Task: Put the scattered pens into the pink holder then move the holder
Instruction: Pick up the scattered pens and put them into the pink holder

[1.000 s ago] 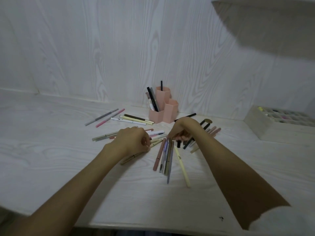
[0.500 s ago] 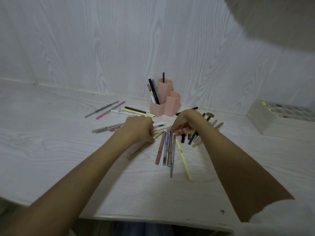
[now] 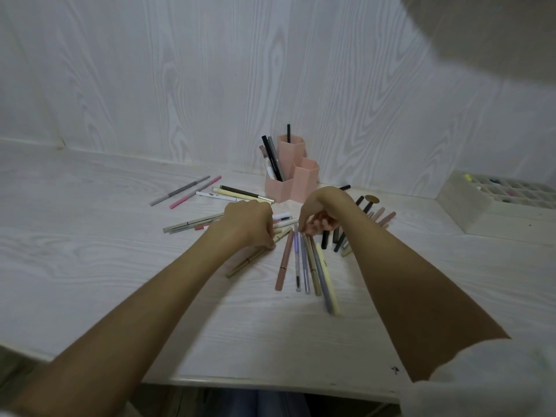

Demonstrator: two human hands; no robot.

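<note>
I see both hands down in the fan of pens (image 3: 304, 260) on the tabletop (image 3: 90, 266), just near of the pink holder (image 3: 293, 183). Left hand (image 3: 249, 225) curls on pen ends; right hand (image 3: 320, 218) — its grip state I cannot tell. A loose bundle could slip, roll away.

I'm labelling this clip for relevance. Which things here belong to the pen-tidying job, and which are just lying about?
Part of the job:
- pink holder
- scattered pens
- pens by the wall
- left hand, right hand

Just lying about:
- compartment tray at the right
- white table
</note>
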